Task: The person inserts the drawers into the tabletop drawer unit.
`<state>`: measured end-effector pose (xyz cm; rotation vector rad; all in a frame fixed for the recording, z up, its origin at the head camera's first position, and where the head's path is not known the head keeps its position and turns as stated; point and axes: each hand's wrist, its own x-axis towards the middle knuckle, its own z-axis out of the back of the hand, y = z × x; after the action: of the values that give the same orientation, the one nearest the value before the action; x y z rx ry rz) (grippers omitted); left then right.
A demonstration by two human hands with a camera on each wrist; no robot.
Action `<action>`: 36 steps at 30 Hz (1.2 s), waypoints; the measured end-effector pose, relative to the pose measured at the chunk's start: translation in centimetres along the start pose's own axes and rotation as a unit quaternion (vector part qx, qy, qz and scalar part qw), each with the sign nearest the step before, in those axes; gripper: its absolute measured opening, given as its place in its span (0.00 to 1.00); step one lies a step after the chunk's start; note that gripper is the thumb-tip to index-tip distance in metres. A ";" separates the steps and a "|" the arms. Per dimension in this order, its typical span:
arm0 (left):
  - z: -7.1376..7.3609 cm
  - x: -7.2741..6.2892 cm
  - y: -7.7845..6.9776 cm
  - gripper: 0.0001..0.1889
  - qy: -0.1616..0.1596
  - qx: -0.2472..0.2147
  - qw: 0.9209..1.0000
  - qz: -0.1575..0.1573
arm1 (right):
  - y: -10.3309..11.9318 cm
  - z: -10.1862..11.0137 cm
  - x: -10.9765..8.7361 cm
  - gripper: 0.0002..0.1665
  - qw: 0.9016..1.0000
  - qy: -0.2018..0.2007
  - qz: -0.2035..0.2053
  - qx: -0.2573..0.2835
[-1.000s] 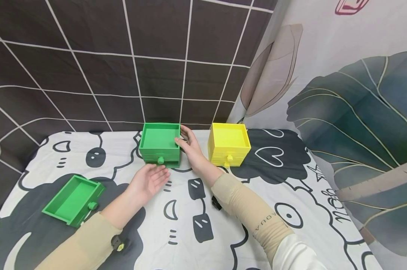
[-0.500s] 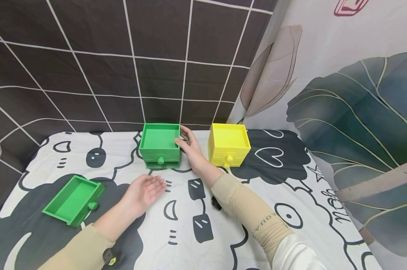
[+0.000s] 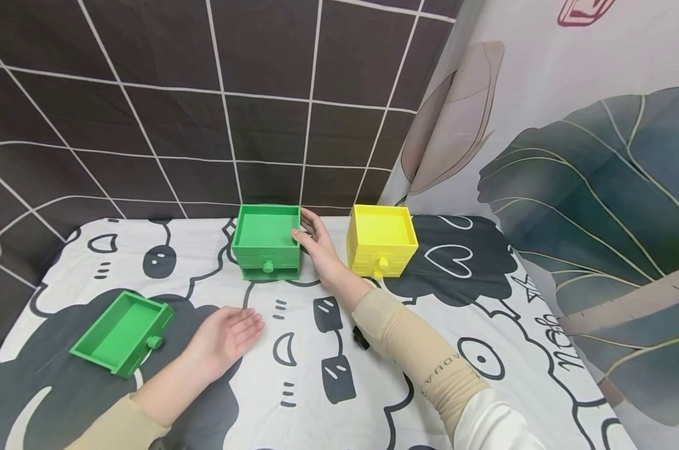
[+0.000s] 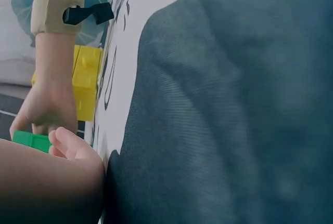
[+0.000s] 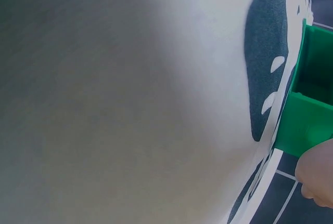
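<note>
A small green drawer cabinet stands near the back of the cloth. It has a tray-like top, one drawer with a round knob, and an open slot below. My right hand holds its right side, thumb over the top rim and fingers along the outer wall. In the right wrist view, fingertips rest against the green cabinet, its open slot visible. My left hand is palm up in front of the cabinet, fingers relaxed, holding nothing. A loose green drawer with a round knob lies left of it.
A yellow drawer cabinet with knobs stands right of the green one, beyond my right wrist. Black-and-white patterned cloth covers the surface. Behind rises a dark gridded backdrop, with a leaf-print curtain at the right.
My left hand has drawn back from the front of the green cabinet, toward me and to the left, uncovering its lower slot. My right hand and both cabinets stay in place.
</note>
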<state>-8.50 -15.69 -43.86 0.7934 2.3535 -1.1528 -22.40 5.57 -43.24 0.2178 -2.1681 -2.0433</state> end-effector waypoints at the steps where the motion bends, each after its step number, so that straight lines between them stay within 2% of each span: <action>1: 0.2 -0.1 0.0 0.15 0.001 0.000 1.000 0.001 | 0.0 0.0 0.0 0.38 1.000 0.000 -0.001 0.000; 21: 3.6 -2.6 0.6 0.23 -0.013 -0.042 0.999 0.016 | 0.2 -0.1 0.0 0.38 1.000 -0.006 -0.006 0.001; 30: 5.5 -3.4 0.8 0.25 -0.030 -0.050 0.998 -0.015 | 0.3 -0.1 0.0 0.38 1.000 -0.003 -0.006 0.006; 36: 6.5 -3.9 0.9 0.26 -0.014 -0.069 0.997 -0.029 | 0.2 -0.1 0.0 0.38 1.000 -0.003 -0.005 0.007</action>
<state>-4.30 -21.75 -45.89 0.6619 2.4164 -1.0030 -22.36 5.50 -43.00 0.2263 -2.1891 -2.0376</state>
